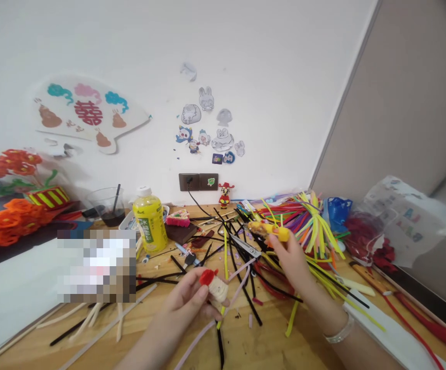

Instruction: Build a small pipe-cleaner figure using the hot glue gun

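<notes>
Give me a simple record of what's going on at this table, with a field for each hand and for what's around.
Left hand: holds a small red-and-cream piece
Right hand: holds a yellow tool, its exact type unclear
Surface: wooden table, strewn with strips and scraps
Right side, toward the wall: bundle of colourful strips
Left of centre: yellow bottle, upright, white cap on
Near wall: small red figurine, standing below the wall sockets
</notes>
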The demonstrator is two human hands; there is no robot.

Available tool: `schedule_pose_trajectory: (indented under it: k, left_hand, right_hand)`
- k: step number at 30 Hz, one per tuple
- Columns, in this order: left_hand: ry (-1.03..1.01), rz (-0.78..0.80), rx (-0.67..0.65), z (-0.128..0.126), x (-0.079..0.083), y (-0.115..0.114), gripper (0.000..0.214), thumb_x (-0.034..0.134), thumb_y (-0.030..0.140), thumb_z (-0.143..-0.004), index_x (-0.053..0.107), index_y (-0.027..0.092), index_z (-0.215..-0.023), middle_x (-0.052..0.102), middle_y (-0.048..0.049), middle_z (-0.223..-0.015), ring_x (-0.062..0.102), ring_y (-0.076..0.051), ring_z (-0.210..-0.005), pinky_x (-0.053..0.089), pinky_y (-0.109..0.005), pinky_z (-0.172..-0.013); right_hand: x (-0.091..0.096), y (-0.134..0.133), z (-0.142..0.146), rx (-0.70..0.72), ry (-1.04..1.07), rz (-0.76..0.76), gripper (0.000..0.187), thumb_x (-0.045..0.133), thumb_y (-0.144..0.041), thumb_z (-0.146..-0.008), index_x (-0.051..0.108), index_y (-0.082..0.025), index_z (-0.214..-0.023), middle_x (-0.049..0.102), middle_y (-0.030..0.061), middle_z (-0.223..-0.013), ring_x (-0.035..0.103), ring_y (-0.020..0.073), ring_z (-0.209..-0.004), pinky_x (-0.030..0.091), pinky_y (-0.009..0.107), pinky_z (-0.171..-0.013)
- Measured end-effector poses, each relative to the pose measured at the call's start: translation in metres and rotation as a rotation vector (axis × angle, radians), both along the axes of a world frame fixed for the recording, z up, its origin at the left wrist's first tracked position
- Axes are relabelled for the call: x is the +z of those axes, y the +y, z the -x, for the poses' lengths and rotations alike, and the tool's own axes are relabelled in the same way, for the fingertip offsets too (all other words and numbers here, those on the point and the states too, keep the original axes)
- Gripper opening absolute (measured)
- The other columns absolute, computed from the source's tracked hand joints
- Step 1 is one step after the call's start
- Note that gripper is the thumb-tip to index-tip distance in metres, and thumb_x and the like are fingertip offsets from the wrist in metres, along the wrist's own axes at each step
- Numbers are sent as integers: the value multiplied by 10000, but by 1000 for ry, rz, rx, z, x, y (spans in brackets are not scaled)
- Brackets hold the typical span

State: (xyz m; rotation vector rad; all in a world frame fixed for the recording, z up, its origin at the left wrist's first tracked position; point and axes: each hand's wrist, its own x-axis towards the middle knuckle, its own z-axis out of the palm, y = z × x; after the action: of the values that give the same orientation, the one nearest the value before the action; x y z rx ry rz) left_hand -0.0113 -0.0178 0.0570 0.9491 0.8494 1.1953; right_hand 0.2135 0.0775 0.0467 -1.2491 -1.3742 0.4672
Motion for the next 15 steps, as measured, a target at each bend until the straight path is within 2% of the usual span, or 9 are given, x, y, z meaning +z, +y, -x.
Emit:
schedule_pose_trajectory:
  k: [4,7,10,12,15]
  left_hand:
    - [-147,22,-95,-5,0,-5,279,684,355,-711,589,189,-914,654,-40,-781,625,-190,-701,469,-303,-633]
    - [-196,46,-112,-8,0,-8,241,664,327,-739,599,183,-920,655,-42,-760,620,-174,-664,461,-302,-640]
    - [-236,88,-119,-10,-2,-10,238,675,308,-734,612,190,-931,651,-34,-743,604,-149,-634,450,-276,-618]
    - [-263,114,-121,-11,-4,-10,247,682,300,-729,622,191,-943,640,-28,-722,580,-129,-614,424,-231,-558]
    - [-297,141,-137,-12,-7,-9,261,698,293,-714,640,177,-940,618,-29,-713,528,-101,-583,362,-186,-486]
  right_hand:
    - [-23,7,5,27,-456,11,243,469,-289,-816,543,-149,-999,634,112,-907,584,265,-855,449,390,-744]
    - [-29,4,13,97,-575,-40,258,493,-185,-791,546,-140,-1039,620,117,-958,552,264,-907,430,401,-805]
    - [-21,-6,19,204,-621,-104,364,574,-163,-742,529,-152,-1102,592,108,-1032,507,255,-962,407,402,-852]
    - [-11,-14,21,331,-667,-191,432,625,-209,-730,513,-179,-1146,563,103,-1092,468,257,-1014,378,421,-886]
    - [3,-29,23,542,-664,-294,319,599,-235,-786,556,-228,-1102,576,69,-1079,460,230,-1025,347,410,-908]
